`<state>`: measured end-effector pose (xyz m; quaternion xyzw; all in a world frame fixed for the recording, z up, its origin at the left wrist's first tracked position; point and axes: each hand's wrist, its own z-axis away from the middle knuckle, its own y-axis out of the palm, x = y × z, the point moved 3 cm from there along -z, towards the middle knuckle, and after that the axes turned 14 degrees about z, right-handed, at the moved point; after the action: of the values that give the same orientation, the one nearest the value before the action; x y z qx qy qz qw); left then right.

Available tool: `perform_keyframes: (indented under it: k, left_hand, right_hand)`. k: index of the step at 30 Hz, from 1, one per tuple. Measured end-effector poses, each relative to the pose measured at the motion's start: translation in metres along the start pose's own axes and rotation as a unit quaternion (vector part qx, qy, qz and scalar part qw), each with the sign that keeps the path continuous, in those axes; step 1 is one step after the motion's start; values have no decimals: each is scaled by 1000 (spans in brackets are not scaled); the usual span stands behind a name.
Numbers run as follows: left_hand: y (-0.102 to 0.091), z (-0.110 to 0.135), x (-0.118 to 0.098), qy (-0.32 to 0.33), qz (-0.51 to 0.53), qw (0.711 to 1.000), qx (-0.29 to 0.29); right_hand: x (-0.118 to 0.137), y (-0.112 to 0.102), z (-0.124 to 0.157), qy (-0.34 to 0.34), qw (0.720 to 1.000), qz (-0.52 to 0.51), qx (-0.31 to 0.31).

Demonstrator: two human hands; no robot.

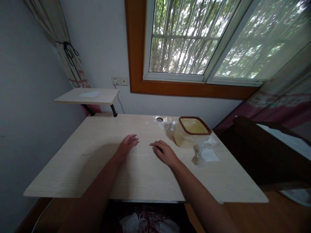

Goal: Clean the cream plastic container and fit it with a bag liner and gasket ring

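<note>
My left hand [127,145] is over the middle of the light wood desk [145,181], its fingers loosely stretched towards the right and holding nothing. To the right, across a small gap, my right hand [165,152] rests on or just above the desk. Its index finger points left while the other fingers bend slightly, and I see nothing in it. Nearest to this hand is a pale yellow bin [183,139] with a brown rim and a plastic liner. In front of the bin lies a crumpled clear plastic bag [199,157] beside a white paper piece [210,155].
A small raised shelf [107,95] on black legs stands at the desk's back left, with a white sheet [89,94] on top. A round cable hole [159,119] is near the back edge. Dark furniture [264,155] stands beyond the right edge.
</note>
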<state>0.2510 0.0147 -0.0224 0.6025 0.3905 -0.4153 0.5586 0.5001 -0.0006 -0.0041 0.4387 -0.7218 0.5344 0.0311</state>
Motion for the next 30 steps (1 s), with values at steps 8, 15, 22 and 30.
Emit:
perform_keyframes:
  k: [8, 15, 22, 30]
  left_hand:
    - [11, 3, -10, -3, 59, 998, -3]
    - [31, 3, -16, -38, 222, 973, 55]
    - [45, -6, -55, 27, 356, 929, 99]
    - [56, -11, -51, 32, 433, 892, 124]
  right_hand:
    - [3, 16, -7, 144, 972, -188, 7]
    - [33, 26, -43, 205, 866, -455, -3]
    - [63, 4, -75, 163, 772, -612, -50]
    - [62, 10, -70, 157, 678, -704, -142]
